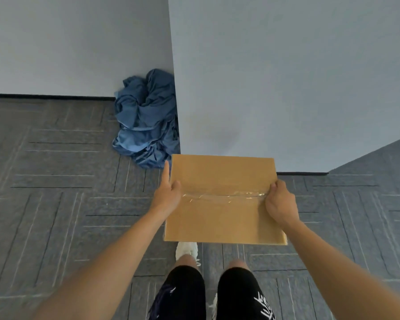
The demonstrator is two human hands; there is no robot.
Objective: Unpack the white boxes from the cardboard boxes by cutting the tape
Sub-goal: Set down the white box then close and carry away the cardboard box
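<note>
A flat brown cardboard box (222, 176) is held in the air in front of me, its top facing up. A strip of clear shiny tape (224, 195) runs across its middle seam from side to side. My left hand (168, 192) grips the box's left edge, thumb on top, fingers underneath. My right hand (280, 202) grips the right edge at the end of the tape, fingers curled round it. No white box and no cutting tool show in view.
A crumpled blue cloth (146, 118) lies on the grey carpet (56, 181) against a projecting white wall corner (176, 112) just beyond the box. My legs in black shorts and a white shoe (186, 249) are below the box.
</note>
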